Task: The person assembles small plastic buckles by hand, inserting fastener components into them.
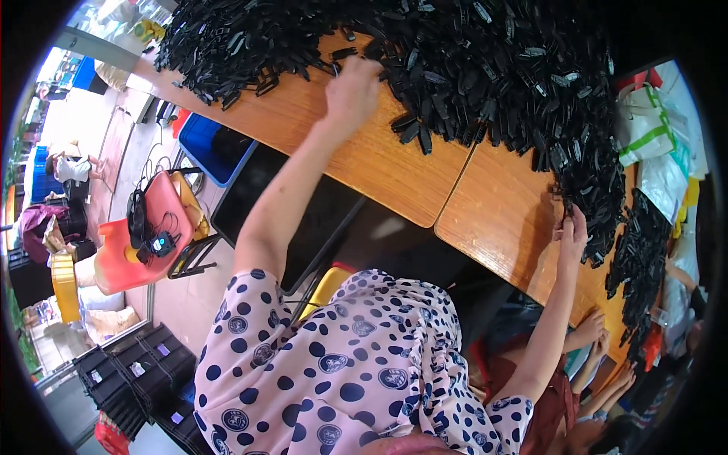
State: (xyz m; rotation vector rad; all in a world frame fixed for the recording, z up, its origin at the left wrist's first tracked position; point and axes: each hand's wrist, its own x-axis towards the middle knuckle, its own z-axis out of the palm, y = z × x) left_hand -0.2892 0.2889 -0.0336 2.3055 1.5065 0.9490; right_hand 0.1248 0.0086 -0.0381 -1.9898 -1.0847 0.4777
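Across the wooden bench (387, 171), from eleven o'clock round to three, spreads a thick heap of small black pieces (485, 68), with a few lying loose on bare wood at its near edge. At twelve o'clock the left hand (353, 92) reaches over the bench to a gap in that edge, its back turned up; the fingertips are hidden, so I cannot tell whether its grip is spread or closed. At three o'clock the right hand (572, 236) is just beside the heap, thumb and fingers drawn together; its grip seems to pinch a single black piece (567, 207), small and dark against the others. A seam crosses the bench between the two hands. Near four o'clock, other people's hands (591, 331) are at the same bench. White-and-green bags (644, 125) lie beyond the heap, toward half past two. Below the bench at ten o'clock is a blue bin (218, 171); at nine, a pink chair (120, 274) bears a cabled black device (160, 245). Black trays (129, 385) are stacked at eight.
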